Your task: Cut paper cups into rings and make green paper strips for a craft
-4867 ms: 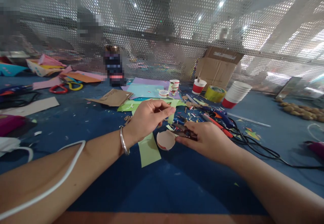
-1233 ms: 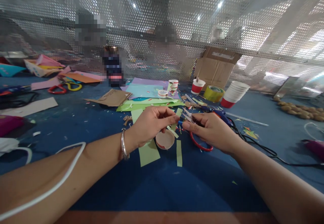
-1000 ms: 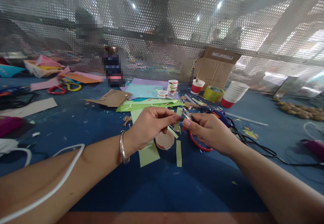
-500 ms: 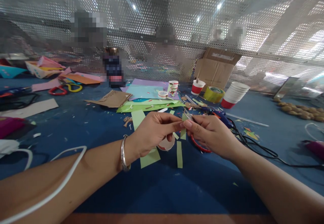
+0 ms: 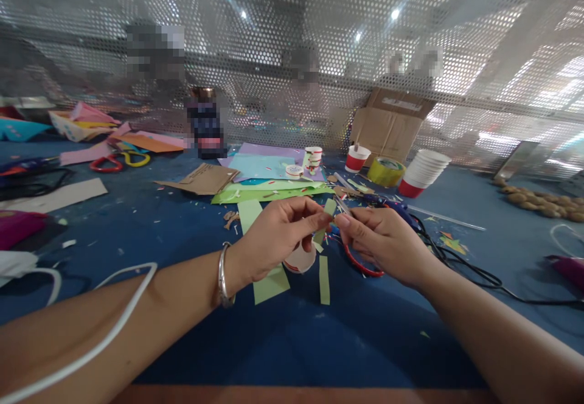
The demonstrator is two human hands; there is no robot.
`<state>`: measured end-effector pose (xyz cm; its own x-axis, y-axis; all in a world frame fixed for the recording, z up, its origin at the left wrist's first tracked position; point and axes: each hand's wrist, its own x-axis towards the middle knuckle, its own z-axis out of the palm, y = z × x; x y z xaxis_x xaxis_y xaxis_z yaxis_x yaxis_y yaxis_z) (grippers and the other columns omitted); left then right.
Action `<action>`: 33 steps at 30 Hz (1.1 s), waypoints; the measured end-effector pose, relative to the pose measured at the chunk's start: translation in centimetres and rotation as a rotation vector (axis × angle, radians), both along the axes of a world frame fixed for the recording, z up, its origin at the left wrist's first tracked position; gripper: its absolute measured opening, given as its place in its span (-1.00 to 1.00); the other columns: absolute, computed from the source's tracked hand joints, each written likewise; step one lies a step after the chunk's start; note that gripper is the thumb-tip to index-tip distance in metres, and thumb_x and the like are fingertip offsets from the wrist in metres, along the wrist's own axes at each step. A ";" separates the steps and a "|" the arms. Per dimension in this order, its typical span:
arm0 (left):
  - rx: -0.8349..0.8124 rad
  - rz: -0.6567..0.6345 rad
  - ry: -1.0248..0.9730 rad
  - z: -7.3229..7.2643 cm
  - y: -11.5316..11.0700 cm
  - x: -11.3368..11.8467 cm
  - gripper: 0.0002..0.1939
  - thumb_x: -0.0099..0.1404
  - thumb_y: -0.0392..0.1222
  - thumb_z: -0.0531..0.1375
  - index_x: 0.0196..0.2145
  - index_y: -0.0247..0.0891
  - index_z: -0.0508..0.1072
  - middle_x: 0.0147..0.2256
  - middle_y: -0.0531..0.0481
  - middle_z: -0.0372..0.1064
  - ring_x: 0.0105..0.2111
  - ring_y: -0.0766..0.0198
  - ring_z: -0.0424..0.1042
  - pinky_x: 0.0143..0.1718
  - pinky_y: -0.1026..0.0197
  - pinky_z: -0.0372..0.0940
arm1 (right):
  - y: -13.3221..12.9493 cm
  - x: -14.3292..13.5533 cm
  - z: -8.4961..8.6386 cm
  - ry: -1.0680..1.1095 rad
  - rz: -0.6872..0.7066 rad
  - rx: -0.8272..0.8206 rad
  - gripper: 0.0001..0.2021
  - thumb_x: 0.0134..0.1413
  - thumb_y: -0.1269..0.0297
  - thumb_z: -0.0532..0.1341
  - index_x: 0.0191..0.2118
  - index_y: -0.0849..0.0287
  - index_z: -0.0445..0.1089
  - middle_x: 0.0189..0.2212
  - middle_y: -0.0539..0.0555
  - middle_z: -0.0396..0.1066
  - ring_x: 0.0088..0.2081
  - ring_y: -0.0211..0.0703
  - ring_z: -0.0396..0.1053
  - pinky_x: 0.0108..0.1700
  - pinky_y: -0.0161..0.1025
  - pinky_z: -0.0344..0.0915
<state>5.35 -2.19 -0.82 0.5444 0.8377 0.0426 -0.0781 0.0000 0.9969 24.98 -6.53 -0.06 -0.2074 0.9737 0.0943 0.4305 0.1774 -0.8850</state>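
Observation:
My left hand (image 5: pixel 285 230), with a silver bangle at the wrist, pinches a pale green paper strip (image 5: pixel 329 208) between thumb and fingers. Close beside it, my right hand (image 5: pixel 381 236) is closed on a pair of scissors (image 5: pixel 364 265). Their metal blades point up past my fingertips and a red handle loop shows below my palm. Under my left hand lie a larger pale green paper piece (image 5: pixel 272 287) and a round white paper cup piece (image 5: pixel 301 259), partly covered. Another narrow green strip (image 5: pixel 324 279) rests flat on the blue table in front of my hands.
Stacked coloured paper (image 5: pixel 260 163) lies ahead with a decorated cup (image 5: pixel 312 157) on it. Rightward stand yellow tape (image 5: pixel 385 171), stacked paper cups (image 5: pixel 422 174) and a cardboard box (image 5: pixel 387 130). A black cable (image 5: pixel 469 275) runs right. More scissors (image 5: pixel 106 163) lie left; paper scraps are scattered about.
My left hand has turned the held green strip so it tilts, and the strip now stands a little apart from the scissor blades. My right hand has shifted only slightly.

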 end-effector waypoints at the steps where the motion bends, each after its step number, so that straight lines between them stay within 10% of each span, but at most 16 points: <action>1: 0.035 0.004 -0.011 0.1 0.1 0.0 -0.76 0.28 -0.06 0.33 -0.39 -0.30 0.47 -0.56 0.17 0.29 -0.63 0.53 0.27 -0.64 0.48 0.13 | 0.0 0.0 0.1 -0.009 -0.003 0.007 -0.52 0.21 -0.16 0.22 -0.50 0.17 0.31 -0.70 -0.17 0.01 -0.70 -0.41 -0.04 -0.67 -0.38 -0.09; 33: 0.335 -0.032 0.332 1.5 1.0 -0.9 -0.84 0.29 -0.21 0.26 -0.29 -0.37 0.60 -0.59 0.09 0.37 -0.65 0.46 0.27 -0.62 0.40 0.17 | 0.2 0.5 0.5 -0.288 0.037 0.053 -0.46 0.25 -0.20 0.12 -0.56 0.15 0.14 -0.63 -0.12 0.03 -0.59 -0.37 -0.01 -0.56 -0.33 -0.09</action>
<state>4.41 -1.16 0.66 0.5996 0.7903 0.1266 0.2400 -0.3284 0.9135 25.45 -6.33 0.42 -0.2683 0.9603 0.0769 0.6553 0.2404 -0.7161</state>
